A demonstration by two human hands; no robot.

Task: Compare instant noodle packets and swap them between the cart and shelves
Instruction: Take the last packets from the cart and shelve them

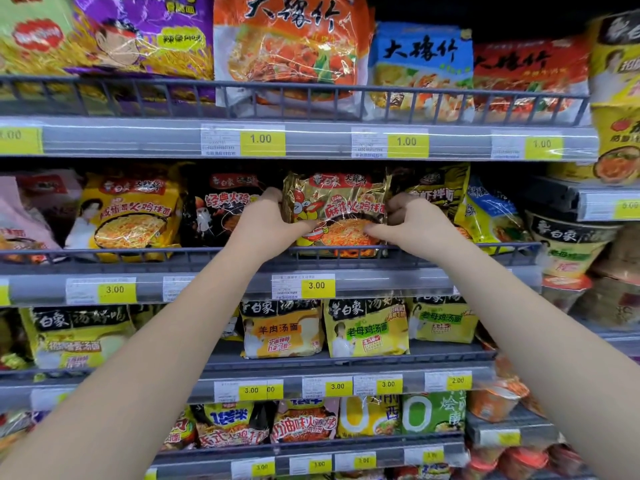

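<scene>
Two hands reach up to the shelves in the head view and meet on one gold noodle packet (337,209). The left hand (266,223) grips the packet's left edge, thumb across the printed front and fingers curled behind it. The right hand (412,223) pinches the right edge the same way, thumb on the front near the noodle bowl picture and fingers tucked round the side. The packet stands upright on the second shelf from the top, its lower edge behind the wire rail (502,249). It sits between a black packet (221,209) on its left and a yellow and black packet (433,192) on its right, close against both. A yellow price tag (317,285) reading 3.00 hangs on the shelf edge just below. On the shelf above, a large orange packet (291,46) stands beside a blue packet (420,64). On the shelf below stand pale yellow packets (367,327).
</scene>
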